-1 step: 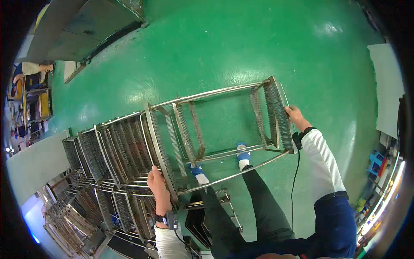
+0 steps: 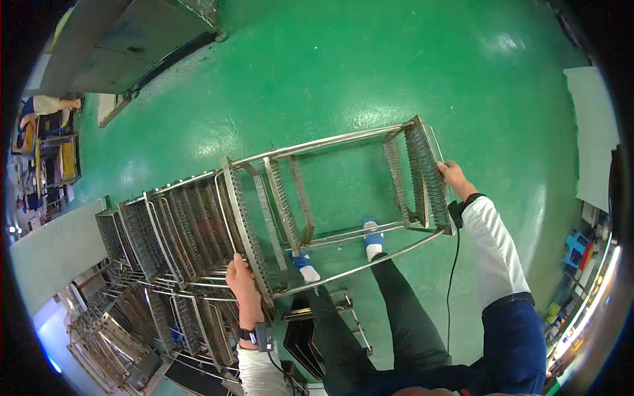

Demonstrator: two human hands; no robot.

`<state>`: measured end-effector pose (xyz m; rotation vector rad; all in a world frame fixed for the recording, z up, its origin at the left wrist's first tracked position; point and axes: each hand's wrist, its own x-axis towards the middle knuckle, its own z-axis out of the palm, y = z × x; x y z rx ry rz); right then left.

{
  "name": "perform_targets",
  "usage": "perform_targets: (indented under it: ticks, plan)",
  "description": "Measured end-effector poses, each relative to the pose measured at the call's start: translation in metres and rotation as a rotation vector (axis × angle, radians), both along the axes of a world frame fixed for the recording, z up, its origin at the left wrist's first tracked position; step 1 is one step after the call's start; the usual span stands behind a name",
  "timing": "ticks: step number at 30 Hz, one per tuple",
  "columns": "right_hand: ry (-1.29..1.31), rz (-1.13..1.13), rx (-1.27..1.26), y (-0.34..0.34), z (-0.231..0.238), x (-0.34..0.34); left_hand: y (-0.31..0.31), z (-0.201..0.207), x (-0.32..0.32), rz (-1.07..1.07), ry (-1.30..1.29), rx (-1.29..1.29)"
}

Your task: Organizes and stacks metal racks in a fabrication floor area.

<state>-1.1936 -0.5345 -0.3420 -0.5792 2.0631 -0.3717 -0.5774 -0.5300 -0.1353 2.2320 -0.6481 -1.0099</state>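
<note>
The left hand [image 2: 243, 285] grips the near end frame of a long slotted stainless-steel rack [image 2: 330, 198] held level above the glossy green floor [image 2: 343, 72], the right hand [image 2: 453, 175] clasps its far end, and a row of similar metal racks [image 2: 165, 231] stands just beside it.

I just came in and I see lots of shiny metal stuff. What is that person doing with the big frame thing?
A person is holding a long metal rack up off the green floor with both bare hands. The left hand grips the slotted end near a row of similar racks, which stand packed side by side. The right hand holds the other slotted end. The rack hangs tilted in front of the person's legs, and their blue shoes show through its open bars.
</note>
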Motion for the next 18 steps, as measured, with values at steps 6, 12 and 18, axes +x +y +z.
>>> perform_targets:
  ticks: [6,12,18]
  plan:
    - [-0.042,-0.061,-0.023,-0.005,0.013,-0.003,-0.01,0.009,-0.003,-0.006,0.045,-0.048]
    - [-0.088,-0.068,0.108,0.019,-0.016,-0.002,-0.006,0.01,-0.013,-0.046,0.011,-0.102]
    - [0.588,0.352,0.001,0.017,-0.04,-0.012,0.039,0.03,-0.04,-0.034,0.02,-0.005]
